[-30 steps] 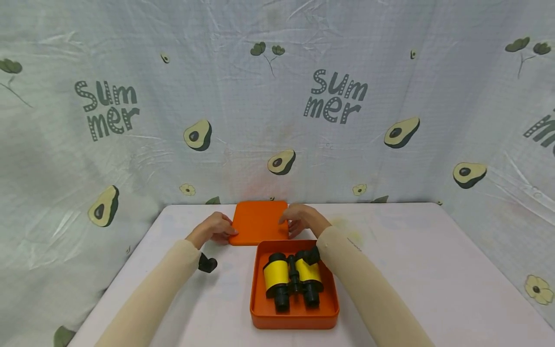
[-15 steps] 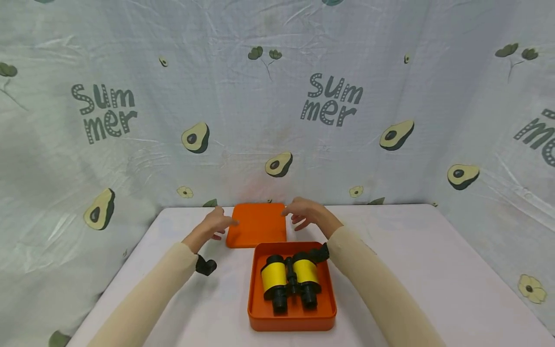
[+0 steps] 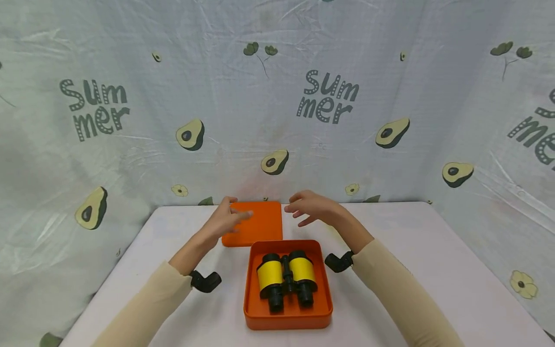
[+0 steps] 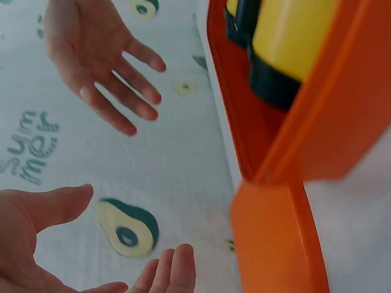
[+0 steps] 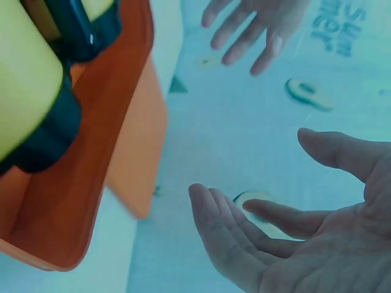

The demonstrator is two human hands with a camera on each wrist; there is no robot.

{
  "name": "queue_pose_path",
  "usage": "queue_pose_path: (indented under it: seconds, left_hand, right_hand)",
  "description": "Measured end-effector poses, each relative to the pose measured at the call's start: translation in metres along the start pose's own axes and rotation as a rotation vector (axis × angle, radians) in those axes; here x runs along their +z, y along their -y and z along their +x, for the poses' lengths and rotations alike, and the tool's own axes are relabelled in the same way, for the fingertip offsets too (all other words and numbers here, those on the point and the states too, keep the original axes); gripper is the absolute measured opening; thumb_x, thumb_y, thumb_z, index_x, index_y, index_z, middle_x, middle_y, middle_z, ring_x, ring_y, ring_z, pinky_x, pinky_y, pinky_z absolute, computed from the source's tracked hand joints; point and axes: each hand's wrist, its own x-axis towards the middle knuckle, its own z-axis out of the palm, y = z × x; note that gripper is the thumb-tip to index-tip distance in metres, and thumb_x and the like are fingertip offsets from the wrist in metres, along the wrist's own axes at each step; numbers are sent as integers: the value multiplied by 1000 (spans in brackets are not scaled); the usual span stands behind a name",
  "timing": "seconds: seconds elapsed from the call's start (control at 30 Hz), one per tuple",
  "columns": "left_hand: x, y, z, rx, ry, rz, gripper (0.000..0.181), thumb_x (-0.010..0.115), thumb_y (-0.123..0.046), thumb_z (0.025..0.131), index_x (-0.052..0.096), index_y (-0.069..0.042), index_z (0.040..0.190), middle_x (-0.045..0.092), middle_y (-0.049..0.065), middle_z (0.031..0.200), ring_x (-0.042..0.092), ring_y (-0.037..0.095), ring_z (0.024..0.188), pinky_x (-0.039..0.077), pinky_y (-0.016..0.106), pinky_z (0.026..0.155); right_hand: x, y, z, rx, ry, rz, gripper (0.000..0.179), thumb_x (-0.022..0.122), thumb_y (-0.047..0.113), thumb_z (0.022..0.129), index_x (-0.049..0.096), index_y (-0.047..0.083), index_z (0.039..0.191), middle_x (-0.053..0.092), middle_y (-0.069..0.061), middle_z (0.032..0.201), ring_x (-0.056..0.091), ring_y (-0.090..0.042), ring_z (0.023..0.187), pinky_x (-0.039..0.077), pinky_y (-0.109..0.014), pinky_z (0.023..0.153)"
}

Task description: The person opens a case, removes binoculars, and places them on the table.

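Note:
An orange box [image 3: 287, 322] stands at the front middle of the table with yellow-and-black binoculars [image 3: 270, 273] lying in it. Behind it, a flat orange lid [image 3: 264, 224] lies on the table, partly overlapped by the box's back edge in the head view. My left hand [image 3: 223, 220] hovers over the lid's left side, fingers spread and holding nothing. Off the lid's right edge, my right hand [image 3: 314, 206] is raised with relaxed, bent fingers and nothing in it. Both palms face inward in the wrist views, where the left hand [image 4: 36, 238] and right hand [image 5: 330, 226] show bare.
The white table [image 3: 390, 270] ends at a pale curtain [image 3: 234, 96] printed with avocados, which hangs close behind the lid and along both sides. Black wrist-worn pieces, one on the left [image 3: 205, 281] and one on the right [image 3: 339, 261], hang near the box's sides.
Both hands have let go of the lid's side edges and lifted away, the right one moving to the right and nearer. The lid stays behind the box; the binoculars stay in it.

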Motion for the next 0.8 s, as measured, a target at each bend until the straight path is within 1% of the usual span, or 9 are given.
queue_pose_path:
  seconds: [0.07,0.13,0.23,0.33,0.4,0.5,0.57,0.7,0.8]
  left_hand:
    - [5,-2,-10,26,-4,-12,81,66,-30,101,18,-1,160,50,27,141,60,40,123,56,51,105]
    - [11,-3,-20,47,2,-36,81,67,-30,101,20,-2,160,51,26,140,62,38,119,58,49,102]
    - [20,-3,-34,62,19,-95,80,68,-29,100,22,-4,161,48,26,143,62,38,121,59,46,100]
    - [28,-1,-47,53,47,-158,79,67,-29,100,22,-5,161,47,27,147,61,39,126,60,45,99]
    - [32,0,-54,47,74,-184,78,67,-28,100,23,-5,161,48,27,148,60,39,128,60,44,99]
    - [38,3,-63,38,120,-213,78,67,-28,101,24,-6,161,49,26,150,60,40,130,59,45,100]
    - [42,4,-67,29,132,-218,78,68,-29,100,25,-7,161,50,25,150,61,39,129,59,45,99]
    - [52,5,-74,-3,132,-192,84,72,-35,97,26,-11,163,48,22,154,62,36,127,58,48,102]
    - [60,6,-77,-25,142,-184,92,75,-39,94,21,-13,164,41,23,160,56,38,133,52,55,108]
  right_hand:
    - [2,0,-11,-29,8,0,61,62,29,103,42,-1,152,53,-22,150,58,-36,130,60,-45,98]
    - [5,-3,-22,-47,12,0,62,63,29,103,41,0,153,53,-22,150,59,-35,129,61,-45,97]
    - [10,-9,-36,-54,16,7,63,64,30,102,41,2,153,54,-21,149,59,-33,129,60,-45,98]
    - [15,-17,-48,-48,9,17,62,65,31,101,42,5,153,54,-20,147,61,-32,126,61,-43,96]
    - [19,-23,-54,-50,20,26,62,65,32,101,42,5,152,54,-21,147,63,-31,124,61,-42,96]
    - [24,-31,-61,-49,30,52,63,66,33,100,43,6,152,54,-19,146,64,-32,123,62,-42,95]
    - [28,-35,-66,-50,40,65,64,66,33,100,42,6,153,54,-19,146,63,-35,124,62,-43,95]
    - [36,-40,-74,-21,35,84,64,67,33,100,41,7,153,51,-20,149,61,-36,126,61,-46,95]
    - [42,-43,-78,12,53,117,67,68,33,99,39,9,155,46,-21,155,59,-35,128,60,-52,97]
